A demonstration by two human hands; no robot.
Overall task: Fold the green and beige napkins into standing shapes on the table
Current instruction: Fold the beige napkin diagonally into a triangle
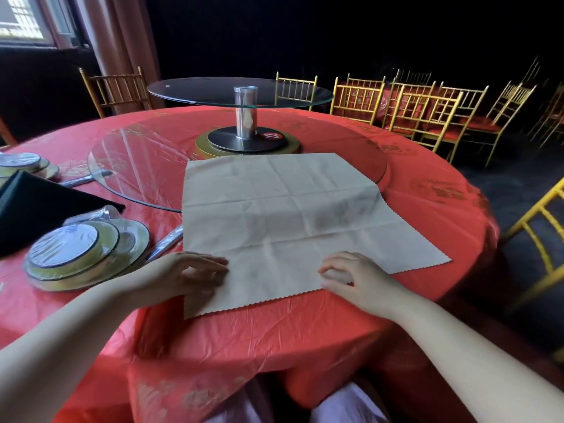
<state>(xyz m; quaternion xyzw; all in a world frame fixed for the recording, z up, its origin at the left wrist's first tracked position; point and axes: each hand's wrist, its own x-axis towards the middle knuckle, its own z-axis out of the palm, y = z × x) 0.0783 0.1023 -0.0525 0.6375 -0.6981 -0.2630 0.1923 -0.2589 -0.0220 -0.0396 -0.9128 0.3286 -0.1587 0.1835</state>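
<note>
A beige napkin point(287, 215) lies spread flat and square on the red tablecloth, its far part resting on the glass turntable. Crease lines cross it. My left hand point(195, 271) rests palm down on the napkin's near left part, fingers spread. My right hand point(354, 274) hovers over the near right part with fingers curled and fingertips touching the cloth; neither hand has lifted it. A dark green napkin point(33, 206) sits folded at the far left of the table.
A wrapped stack of plates and bowl point(82, 251) stands left of the napkin, with another set point(24, 164) behind. A two-tier glass turntable point(241, 93) on a metal post occupies the table's middle. Gold chairs point(424, 114) ring the far right.
</note>
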